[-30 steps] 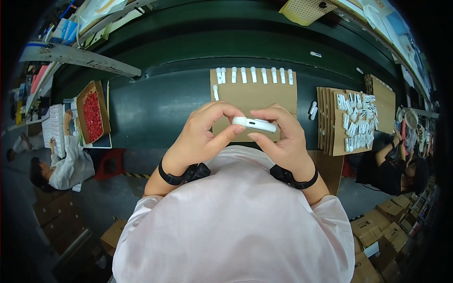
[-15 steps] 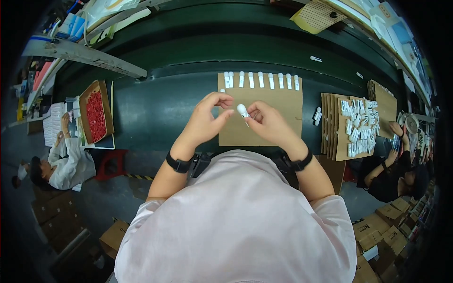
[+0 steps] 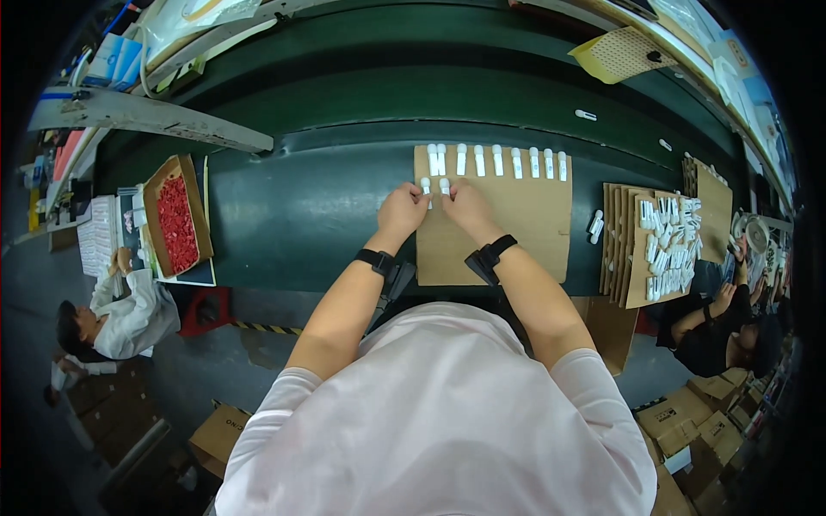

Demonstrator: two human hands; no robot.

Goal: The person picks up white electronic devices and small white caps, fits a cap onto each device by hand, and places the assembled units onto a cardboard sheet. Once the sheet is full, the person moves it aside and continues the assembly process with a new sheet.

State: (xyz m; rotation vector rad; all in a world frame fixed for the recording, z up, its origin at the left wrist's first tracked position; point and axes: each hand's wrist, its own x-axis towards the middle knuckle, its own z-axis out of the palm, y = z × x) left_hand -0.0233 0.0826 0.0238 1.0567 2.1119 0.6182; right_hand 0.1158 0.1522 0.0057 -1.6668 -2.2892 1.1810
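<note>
"Pale pink is my shirt (image 3: 439, 404), the nearest thing to me. Then come the black wristbands (image 3: 492, 256), one on each wrist."

"And your hands, how are they?"

"My right hand (image 3: 471, 211) is pinching a white stick (image 3: 445, 186) between thumb and fingers. Its round head points away from me, and its lower end is hidden by my fingers. My left hand (image 3: 401, 212) is just beside it, with the fingertips close together at a neighbour stick (image 3: 425, 184). Whether they grip it, I cannot tell."

"Where are these two sticks?"

"Both are over the left part of a brown cardboard sheet (image 3: 508, 232), near each other. A little beyond them, along the far edge, there is a row of sticks (image 3: 497, 161), all with the heads away from me."

"What is around the sheet?"

"The dark green surface (image 3: 327, 206). On my right stand more cardboard sheets (image 3: 613, 245), with a crowd of white sticks (image 3: 667, 249) on them. On my left is an open box (image 3: 204, 222) of small red pieces (image 3: 176, 219)."

"And the farthest?"

"One lone stick (image 3: 585, 114), well apart from the others, and above it a yellow sheet (image 3: 621, 56)."
</note>
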